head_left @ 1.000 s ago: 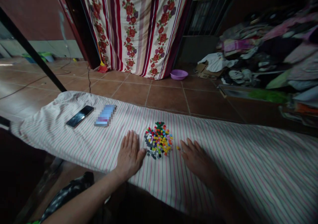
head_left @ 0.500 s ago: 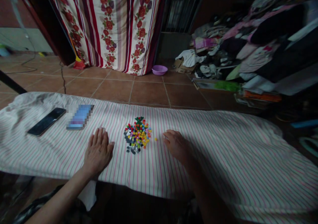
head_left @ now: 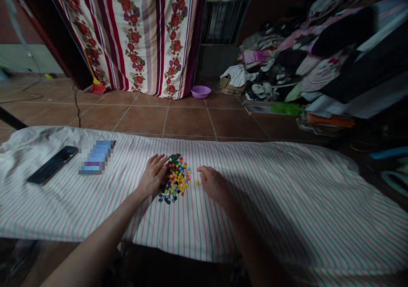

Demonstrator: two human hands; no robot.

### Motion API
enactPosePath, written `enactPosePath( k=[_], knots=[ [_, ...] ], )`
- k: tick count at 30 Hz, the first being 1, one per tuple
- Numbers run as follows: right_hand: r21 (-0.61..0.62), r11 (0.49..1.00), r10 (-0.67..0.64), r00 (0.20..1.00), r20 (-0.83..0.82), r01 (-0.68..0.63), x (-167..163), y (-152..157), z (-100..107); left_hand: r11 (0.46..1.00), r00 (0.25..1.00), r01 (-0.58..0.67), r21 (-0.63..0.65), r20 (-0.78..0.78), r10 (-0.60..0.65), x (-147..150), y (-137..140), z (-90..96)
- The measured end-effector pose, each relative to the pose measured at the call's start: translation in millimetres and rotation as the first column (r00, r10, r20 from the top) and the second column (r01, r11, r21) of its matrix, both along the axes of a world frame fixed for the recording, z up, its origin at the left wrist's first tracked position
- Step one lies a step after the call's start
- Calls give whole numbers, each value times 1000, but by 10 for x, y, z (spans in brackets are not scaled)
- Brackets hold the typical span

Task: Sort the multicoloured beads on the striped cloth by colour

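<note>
A pile of small coloured blocks (head_left: pixel 179 177) lies on the striped cloth, with green pieces at its far end and grey ones at its near end. My left hand (head_left: pixel 154 175) rests at the pile's left side, fingers spread and holding nothing. It covers some of the blocks there. To the right of the pile, my right hand (head_left: pixel 212 183) is held low over the cloth. Its fingers are loosely bent and apart, with nothing visible in them. One stray yellow block (head_left: pixel 196 182) lies between that hand and the pile.
A dark phone (head_left: pixel 52 165) and a blurred-out flat device (head_left: pixel 96 158) lie left on the striped cloth (head_left: pixel 287 202). Beyond, on the tiled floor, are a purple basin (head_left: pixel 201 92), a floral curtain (head_left: pixel 146 36) and a heap of clothes (head_left: pixel 296 57).
My left hand has moved right from the bare cloth to the pile's left side. My right hand has shifted slightly left, closer to the yellow block. The view has tilted slightly.
</note>
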State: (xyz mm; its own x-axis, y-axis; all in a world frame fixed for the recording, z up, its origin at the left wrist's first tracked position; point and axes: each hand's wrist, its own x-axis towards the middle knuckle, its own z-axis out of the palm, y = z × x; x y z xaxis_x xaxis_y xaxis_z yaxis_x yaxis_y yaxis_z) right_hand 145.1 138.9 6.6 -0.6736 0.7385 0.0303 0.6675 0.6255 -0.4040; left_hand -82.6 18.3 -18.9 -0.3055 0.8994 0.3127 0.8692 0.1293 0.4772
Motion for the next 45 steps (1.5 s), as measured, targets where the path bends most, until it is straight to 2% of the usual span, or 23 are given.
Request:
enactPosePath(
  k=[4,8,14,18,24,30,36,38,41,45],
  knots=[
    [-10,1000,25,999,35,-25,-29,-54,-3,998,999,54,-44,-2,-55,57,299,154],
    [-19,999,41,997,61,-40,-47,-66,4,964,965,229,-131,-99,-243,161,511,162],
    [-44,997,62,997,40,-60,-56,-31,-54,954,952,203,-219,-185,-245,320,545,197],
    [-88,990,102,994,-48,-106,-54,-5,-100,937,932,252,-243,-200,-303,342,442,315],
    [-104,987,109,985,-136,-124,-35,26,-123,933,941,260,-249,-151,-302,223,177,406],
    [-230,958,82,935,-345,-169,-121,-16,-194,925,934,322,-203,-89,-345,47,-97,365],
    [-260,939,69,867,-494,-224,-216,-35,-146,939,929,333,-91,-141,-343,-14,-346,253],
    [-275,937,57,870,-491,-216,-176,-20,-109,939,926,339,-49,-156,-343,-19,-442,234],
    [-353,926,-16,917,-400,-137,-86,-3,-90,938,920,348,-6,-190,-343,-3,-588,245],
    [-455,889,-96,947,-307,-57,-51,-11,-117,914,869,401,-68,-288,-403,96,-734,283]
  ],
)
